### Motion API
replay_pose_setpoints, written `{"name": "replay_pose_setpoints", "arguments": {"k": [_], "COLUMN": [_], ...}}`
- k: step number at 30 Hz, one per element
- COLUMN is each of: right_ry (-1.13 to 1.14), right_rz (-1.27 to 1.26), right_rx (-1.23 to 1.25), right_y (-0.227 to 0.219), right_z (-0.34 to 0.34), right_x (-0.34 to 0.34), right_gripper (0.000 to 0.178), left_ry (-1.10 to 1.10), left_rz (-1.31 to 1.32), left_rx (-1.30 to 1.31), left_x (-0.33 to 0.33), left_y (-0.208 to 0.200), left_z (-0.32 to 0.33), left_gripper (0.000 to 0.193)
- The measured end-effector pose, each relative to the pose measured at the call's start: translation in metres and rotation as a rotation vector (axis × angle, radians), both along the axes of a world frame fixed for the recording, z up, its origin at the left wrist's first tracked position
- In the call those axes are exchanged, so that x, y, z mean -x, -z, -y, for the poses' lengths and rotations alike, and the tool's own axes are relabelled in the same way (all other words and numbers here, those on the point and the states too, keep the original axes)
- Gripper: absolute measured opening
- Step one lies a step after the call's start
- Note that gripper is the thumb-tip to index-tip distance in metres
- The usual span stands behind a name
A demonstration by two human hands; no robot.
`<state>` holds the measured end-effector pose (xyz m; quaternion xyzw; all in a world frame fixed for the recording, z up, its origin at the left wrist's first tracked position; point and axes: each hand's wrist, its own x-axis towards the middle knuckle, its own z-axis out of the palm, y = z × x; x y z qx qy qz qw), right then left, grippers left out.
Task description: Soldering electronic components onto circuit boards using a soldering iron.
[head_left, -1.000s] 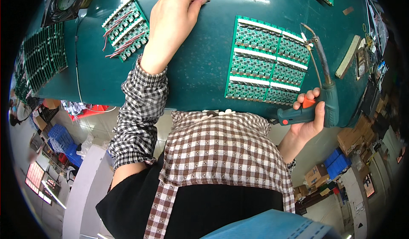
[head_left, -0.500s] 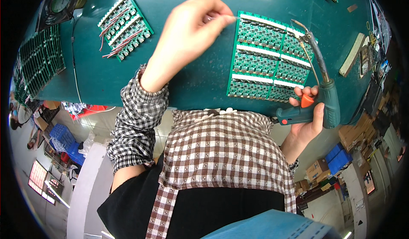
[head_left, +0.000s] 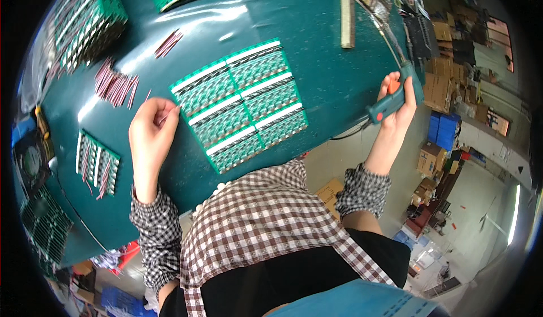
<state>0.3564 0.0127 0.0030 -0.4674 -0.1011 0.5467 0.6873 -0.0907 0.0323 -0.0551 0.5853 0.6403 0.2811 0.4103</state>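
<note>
A large green circuit board panel [head_left: 240, 99] with white strips and rows of small parts lies on the table in front of me. My left hand [head_left: 150, 139] is at its left edge, thumb and forefinger pinched together. Anything between those fingertips is too small to make out. Off to the right, my right hand [head_left: 400, 106] grips a dark green soldering gun [head_left: 413, 82] with an orange trigger. Its metal tip points up and away, well apart from the panel.
Red and white wires lie in a pile [head_left: 116, 84] and a smaller bunch [head_left: 168, 44]. A smaller board [head_left: 97, 161] with wires sits left, a board stack [head_left: 93, 26] far left. A wooden strip [head_left: 347, 14] and clutter line the far right.
The view has turned and shifted. My right hand has carried the soldering gun away from the panel to the right. My left hand stays pinched, now lower along the panel's left edge.
</note>
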Motion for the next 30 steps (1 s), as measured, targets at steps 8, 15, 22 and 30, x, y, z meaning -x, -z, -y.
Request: {"name": "replay_pose_setpoints", "arguments": {"k": [8, 15, 22, 30], "right_ry": [0.120, 0.094, 0.237, 0.246], "right_rz": [0.141, 0.231, 0.909, 1.138], "right_rx": [0.116, 0.160, 0.026, 0.072], "right_y": [0.012, 0.012, 0.006, 0.017], "right_z": [-0.047, -0.058, -0.056, -0.056], "right_x": [-0.085, -0.121, -0.048, -0.035], "right_gripper": [0.028, 0.029, 0.025, 0.024], "left_ry": [-0.016, -0.021, -0.037, -0.049], "left_rz": [0.009, 0.004, -0.003, 0.029], "left_rx": [0.065, 0.103, 0.124, 0.120], "left_x": [0.004, -0.002, 0.004, 0.000], "left_y": [-0.001, -0.003, -0.001, -0.001], "left_z": [0.001, -0.001, 0.001, 0.002], "left_gripper": [0.008, 0.009, 0.009, 0.009]}}
